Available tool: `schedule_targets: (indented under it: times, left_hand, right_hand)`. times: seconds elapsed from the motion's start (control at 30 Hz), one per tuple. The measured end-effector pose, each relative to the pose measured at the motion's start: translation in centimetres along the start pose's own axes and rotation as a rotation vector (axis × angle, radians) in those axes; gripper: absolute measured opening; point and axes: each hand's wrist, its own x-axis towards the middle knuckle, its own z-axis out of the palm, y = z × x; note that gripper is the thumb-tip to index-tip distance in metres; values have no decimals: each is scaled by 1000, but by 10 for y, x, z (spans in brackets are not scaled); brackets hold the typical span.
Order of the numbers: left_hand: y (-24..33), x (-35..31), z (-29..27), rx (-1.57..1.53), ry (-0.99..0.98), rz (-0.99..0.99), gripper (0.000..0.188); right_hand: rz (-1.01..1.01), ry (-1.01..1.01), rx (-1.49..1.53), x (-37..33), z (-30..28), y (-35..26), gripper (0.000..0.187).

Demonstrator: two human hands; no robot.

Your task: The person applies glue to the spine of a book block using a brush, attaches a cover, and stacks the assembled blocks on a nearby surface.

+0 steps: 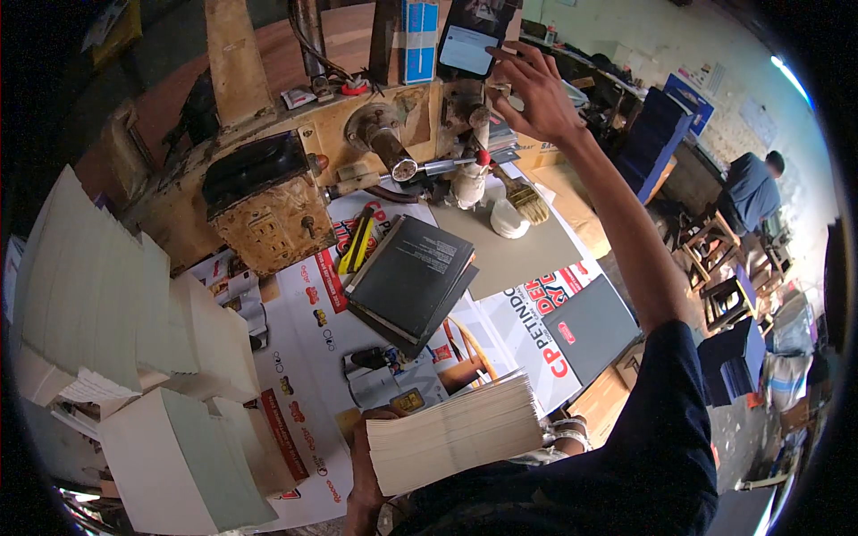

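Note:
My left hand [362,460] grips one end of a thick cream book block [454,436] near the lower edge, close to my body. Its fingers are partly hidden behind the pages. My right arm stretches up to the far side, where my right hand [543,96] has its fingers extended at the edge of a phone [467,52] with a lit screen. Whether a fingertip presses the screen, I cannot tell. Between the hands, black-covered books [413,277] lie stacked on the printed sheets, with a yellow-and-black cutter [357,239] beside them.
Tall stacks of page blocks [183,460] stand at the left. A rusty machine [268,205] with metal shafts runs along the far side. A brush [525,201] and white cup [509,219] sit on grey board. Another person [751,192] is in the right background near wooden stools.

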Motion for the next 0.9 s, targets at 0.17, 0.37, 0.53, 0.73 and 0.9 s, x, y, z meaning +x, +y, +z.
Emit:
schedule_targets:
  times: [0.17, 0.37, 0.53, 0.73, 0.9]
  left_hand:
    - [16, 6, 0, -48, -8, 54, 52]
    - [-7, -1, 2, -52, 34, 57, 50]
    - [-9, -2, 3, -98, 21, 61, 52]
    - [-9, -3, 3, -129, 12, 72, 55]
    - [-9, 0, 4, -145, 26, 111, 57]
  right_hand:
    - [6, -33, -38, -4, -7, 3, 38]
    - [-10, -16, -24, -4, -5, 4, 37]
    - [-9, -20, -20, -5, -5, 5, 36]
    - [-8, -21, -23, -6, -4, 7, 40]
    - [-3, -21, -21, -8, -3, 8, 43]
